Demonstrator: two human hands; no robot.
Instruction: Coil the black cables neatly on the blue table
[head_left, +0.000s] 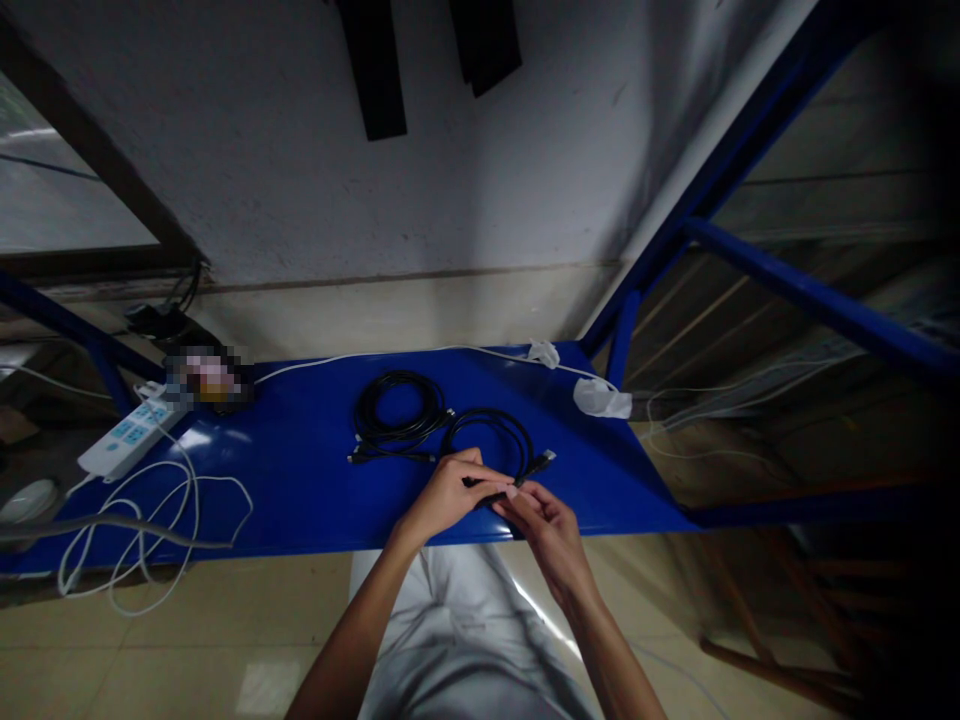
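A black cable (517, 425) is looped into a coil near the front of the blue table, its metal-tipped plug pointing right. My left hand (456, 488) is closed on the near side of this coil, fingers reaching toward the right. From the other side my right hand (544, 520) pinches the same cable close to the plug, its fingertips meeting those of my left hand. The part between the fingers is mostly hidden. Just beyond, to the left, more coiled black cable (397, 430) lies flat on the table, with several connector ends showing.
The blue table (300, 500) has a wall behind it and blue frame posts at both sides. A white power strip (131, 435) and a tangled white cord (191, 500) lie at the left. Crumpled white plastic (602, 398) sits at the right rear, near a thin white wire.
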